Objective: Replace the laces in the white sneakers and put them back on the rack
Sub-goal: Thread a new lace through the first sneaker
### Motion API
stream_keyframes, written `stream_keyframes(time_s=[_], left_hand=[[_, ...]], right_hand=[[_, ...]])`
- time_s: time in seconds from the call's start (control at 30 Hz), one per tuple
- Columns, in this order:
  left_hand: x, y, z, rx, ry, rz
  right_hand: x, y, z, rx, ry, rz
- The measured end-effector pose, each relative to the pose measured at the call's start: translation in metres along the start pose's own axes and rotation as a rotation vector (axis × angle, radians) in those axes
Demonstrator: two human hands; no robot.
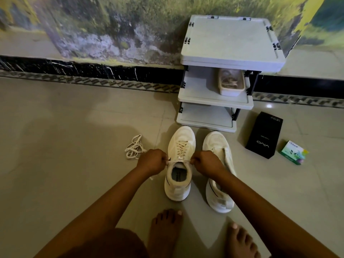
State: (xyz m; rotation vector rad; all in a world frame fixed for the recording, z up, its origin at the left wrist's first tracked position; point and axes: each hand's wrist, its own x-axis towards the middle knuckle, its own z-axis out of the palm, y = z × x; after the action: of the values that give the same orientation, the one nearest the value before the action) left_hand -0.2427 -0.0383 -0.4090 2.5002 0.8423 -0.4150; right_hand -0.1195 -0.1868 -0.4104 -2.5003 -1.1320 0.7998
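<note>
Two white sneakers stand on the tiled floor in front of a grey rack (pixel 214 101). The left sneaker (pixel 178 187) is upright, with a cream lace (pixel 181 148) threaded up its eyelets. My left hand (pixel 151 162) pinches one lace end at the shoe's left side. My right hand (pixel 205 162) pinches the other end at its right side, and the lace runs taut between them across the top of the tongue. The right sneaker (pixel 216 144) leans on its side, partly behind my right forearm, and shows no lace. A loose white lace (pixel 134 148) lies bunched on the floor left of my left hand.
The rack's middle shelf holds a small tub (pixel 231 83) with tangled laces. A black phone box (pixel 264 135) and a small green box (pixel 294 152) lie on the floor to the right. My bare feet (pixel 165 231) are near the bottom edge. A wall runs behind the rack.
</note>
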Motion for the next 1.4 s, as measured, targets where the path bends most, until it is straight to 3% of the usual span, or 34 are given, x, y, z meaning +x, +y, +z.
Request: stream_keyframes(time_s=[0.07,0.17,0.27,0.37,0.43,0.7,0.83,1.13,1.4], left_hand=[[-0.001,0.004,-0.007,-0.125,-0.035,-0.017],[-0.007,0.016,-0.022,-0.697,-0.119,-0.092],[-0.006,0.023,-0.028,-1.031,-0.102,-0.077],[-0.005,0.026,-0.026,-1.409,-0.111,-0.078],[-0.005,0.028,-0.020,-1.525,-0.139,-0.095],[0.001,0.029,-0.004,-1.411,-0.049,-0.119],[0.000,0.032,-0.006,-1.341,-0.089,-0.092],[0.007,0.029,0.000,-1.214,0.001,-0.151],[0.008,0.025,0.006,-1.230,-0.147,-0.027]], right_hand=[[-0.001,0.000,-0.004,0.092,0.002,0.026],[-0.003,-0.005,-0.016,0.566,-0.015,0.108],[-0.004,-0.014,-0.022,0.951,-0.043,0.132],[-0.002,-0.017,-0.017,1.174,-0.050,0.086],[-0.001,-0.019,-0.013,1.217,-0.046,0.075],[-0.005,-0.020,-0.004,1.091,-0.021,-0.004],[-0.007,-0.015,-0.002,1.036,-0.028,-0.046],[-0.010,-0.022,-0.002,1.057,-0.012,0.029],[-0.007,-0.020,0.000,1.046,-0.025,0.055]])
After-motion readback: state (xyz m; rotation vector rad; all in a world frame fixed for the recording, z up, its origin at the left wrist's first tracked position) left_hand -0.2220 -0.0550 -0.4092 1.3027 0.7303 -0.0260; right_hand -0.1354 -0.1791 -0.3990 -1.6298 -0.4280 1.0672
